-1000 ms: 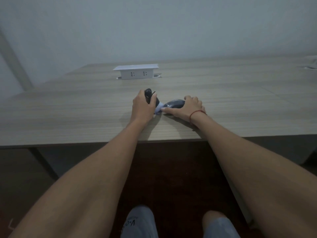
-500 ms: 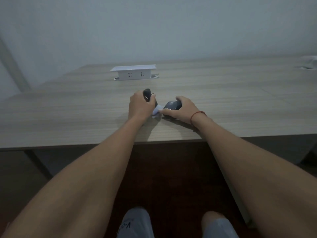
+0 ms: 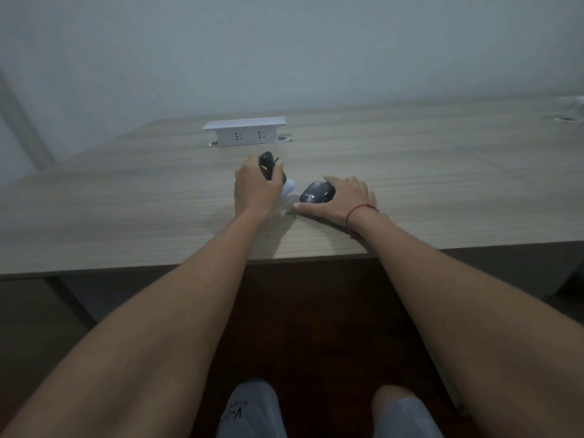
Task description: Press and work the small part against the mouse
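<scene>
My left hand [image 3: 256,188] grips a small black oblong object [image 3: 267,165] that sticks up above my fingers, with a thin black stub at its side. A bit of white material [image 3: 289,188] shows just right of that hand, between my two hands; what it is I cannot tell. My right hand [image 3: 343,197] lies over a black computer mouse [image 3: 317,192] on the wooden table [image 3: 126,216], fingers curled round its far side and thumb along the table in front of it. A red string circles my right wrist.
A white pop-up power socket box [image 3: 245,131] stands on the table behind my hands. At the far right edge lies a pale object [image 3: 572,105] beside a cable hole. The table's front edge runs just below my wrists; my knees show beneath.
My two hands have drawn slightly apart, uncovering more of the mouse's top. The left hand still holds the black object upright.
</scene>
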`<state>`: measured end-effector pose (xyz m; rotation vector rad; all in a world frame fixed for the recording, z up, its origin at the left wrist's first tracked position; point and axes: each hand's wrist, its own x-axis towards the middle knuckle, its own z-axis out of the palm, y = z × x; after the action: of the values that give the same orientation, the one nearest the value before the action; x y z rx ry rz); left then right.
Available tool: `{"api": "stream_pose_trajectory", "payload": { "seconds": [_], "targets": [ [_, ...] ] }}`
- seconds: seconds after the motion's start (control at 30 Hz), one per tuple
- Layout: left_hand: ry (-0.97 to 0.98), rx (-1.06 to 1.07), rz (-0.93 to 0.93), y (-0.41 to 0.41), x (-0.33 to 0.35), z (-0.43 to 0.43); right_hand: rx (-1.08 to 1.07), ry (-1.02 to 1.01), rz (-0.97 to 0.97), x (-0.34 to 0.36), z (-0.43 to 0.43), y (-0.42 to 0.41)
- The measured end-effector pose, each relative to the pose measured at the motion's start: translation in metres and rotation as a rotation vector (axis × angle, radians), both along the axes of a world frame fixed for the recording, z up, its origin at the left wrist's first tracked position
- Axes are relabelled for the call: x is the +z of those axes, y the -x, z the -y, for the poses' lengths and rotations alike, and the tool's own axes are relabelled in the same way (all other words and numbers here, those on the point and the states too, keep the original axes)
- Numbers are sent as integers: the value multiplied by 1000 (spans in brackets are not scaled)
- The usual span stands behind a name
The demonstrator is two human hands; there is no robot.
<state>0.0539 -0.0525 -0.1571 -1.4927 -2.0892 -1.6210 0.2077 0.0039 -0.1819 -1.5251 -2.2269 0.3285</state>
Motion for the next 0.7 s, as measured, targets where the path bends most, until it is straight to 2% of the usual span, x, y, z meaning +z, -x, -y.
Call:
{"api": "stream_pose_trajectory", "payload": {
  "seconds": [0.23,0.3,0.37,0.47,0.5,0.63,0.7],
  "targets": [
    [-102,-94,41,-4,8,-4,105,39,32,5,3,-1],
    [-108,-117,25,-8,6,-4,138,53,-11,6,3,-2],
    [-47,-136,-29,-10,-2,-5,161,77,-102,7,5,-4],
    [100,-28,-118,-3,-14,-7,170,145,-221,8,8,-6],
    [97,-8,-118,-1,-14,-7,171,158,-248,8,9,-6],
    [-116,-11,44,-13,2,-4,191,187,-287,8,9,-6],
    [-101,-28,73,-18,3,-6,185,187,-286,7,8,-4]
  ]
}}
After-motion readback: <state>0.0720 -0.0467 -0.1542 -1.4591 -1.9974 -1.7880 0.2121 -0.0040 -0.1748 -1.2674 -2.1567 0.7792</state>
